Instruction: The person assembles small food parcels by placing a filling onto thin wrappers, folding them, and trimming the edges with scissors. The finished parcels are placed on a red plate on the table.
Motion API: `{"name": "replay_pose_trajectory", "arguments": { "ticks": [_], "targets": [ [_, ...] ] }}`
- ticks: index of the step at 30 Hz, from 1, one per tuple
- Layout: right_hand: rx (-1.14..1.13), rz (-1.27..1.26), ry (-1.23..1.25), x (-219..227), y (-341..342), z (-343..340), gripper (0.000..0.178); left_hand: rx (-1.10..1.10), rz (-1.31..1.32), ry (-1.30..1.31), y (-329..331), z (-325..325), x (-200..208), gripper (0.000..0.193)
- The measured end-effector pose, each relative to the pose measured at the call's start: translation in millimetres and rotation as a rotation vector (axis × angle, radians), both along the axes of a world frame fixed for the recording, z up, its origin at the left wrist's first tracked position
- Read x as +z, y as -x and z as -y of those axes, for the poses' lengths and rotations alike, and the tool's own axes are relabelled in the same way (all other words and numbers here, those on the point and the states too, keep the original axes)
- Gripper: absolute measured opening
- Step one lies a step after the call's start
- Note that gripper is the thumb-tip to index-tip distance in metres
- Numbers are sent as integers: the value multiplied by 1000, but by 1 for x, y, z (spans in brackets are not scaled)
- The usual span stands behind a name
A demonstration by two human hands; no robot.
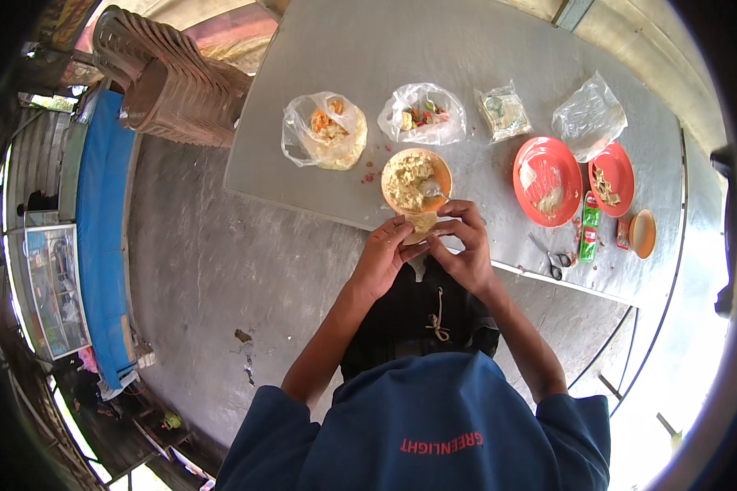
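Between both hands, just off the table's near edge, is a small pale wrapper sheet [420,225], thin and partly folded. My left hand [382,255] pinches its left side. The fingers of my right hand [465,245] close on its right side. Right beyond them an orange bowl [387,199] holds a pale, lumpy filling [407,176]. A metal spoon [431,190] rests in that filling, its handle toward my right hand. Whether anything lies inside the wrapper cannot be made out.
The metal table [319,49] carries clear bags of orange shreds [326,127] and chopped vegetables [424,114], a bagged pale stack [504,113] and a crumpled bag [590,119]. To the right are red plates [522,184], green packets [588,233], scissors [555,266] and a small bowl [644,234]. Stacked chairs [180,90] stand left.
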State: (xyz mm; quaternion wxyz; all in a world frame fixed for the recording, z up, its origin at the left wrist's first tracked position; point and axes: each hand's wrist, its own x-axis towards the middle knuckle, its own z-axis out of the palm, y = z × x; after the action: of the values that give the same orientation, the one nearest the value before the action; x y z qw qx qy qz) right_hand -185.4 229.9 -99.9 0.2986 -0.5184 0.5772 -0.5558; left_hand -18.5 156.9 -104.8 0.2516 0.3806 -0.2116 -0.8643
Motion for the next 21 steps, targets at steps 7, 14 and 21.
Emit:
{"name": "replay_pose_trajectory", "arguments": {
  "ticks": [7, 14, 21],
  "targets": [
    [-137, 465, -4, -5, -33, 48, 9, -125, 19, 166, -12, 66, 12, 24],
    [-303, 613, -10, 2, -50, 82, 9, -280, 8, 169, -20, 119, 19, 31],
    [-450, 588, 42, 6, -54, 97, 9, -375, -41, 431, -9, 136, 23, 36]
  ]
}}
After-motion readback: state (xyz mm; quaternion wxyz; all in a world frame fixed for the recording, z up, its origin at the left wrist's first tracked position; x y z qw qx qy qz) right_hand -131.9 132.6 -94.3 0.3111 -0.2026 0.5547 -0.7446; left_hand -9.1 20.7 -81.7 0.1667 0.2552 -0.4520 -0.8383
